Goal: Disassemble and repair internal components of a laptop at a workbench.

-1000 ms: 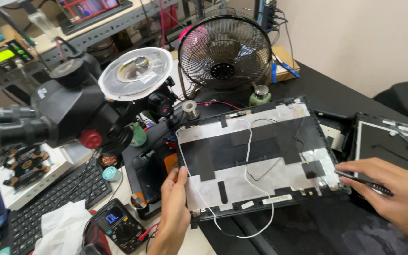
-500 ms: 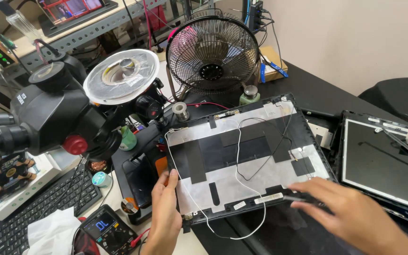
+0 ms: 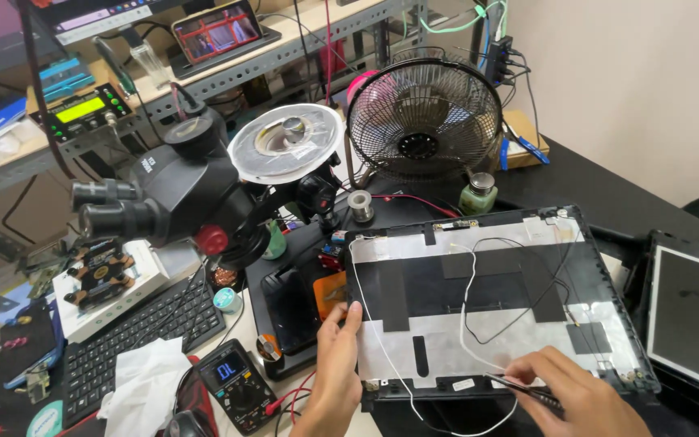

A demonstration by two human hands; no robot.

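This is an electronics repair workshop; the crowded table (image 3: 608,194) shows it. A black stereo microscope (image 3: 180,194) with a ring light (image 3: 285,142) stands over a work mat; a digital multimeter (image 3: 232,384) with red leads lies beside a black keyboard (image 3: 135,336); a small spool of solder (image 3: 359,204) sits near a desk fan (image 3: 424,117). An opened laptop lid (image 3: 487,299), bare inside with thin antenna wires, lies flat; a detached screen panel (image 3: 693,320) rests just beside it. Behind, a metal shelf (image 3: 228,69) carries a bench meter (image 3: 82,109) with a green display, a tablet (image 3: 216,31) and tangled cables.
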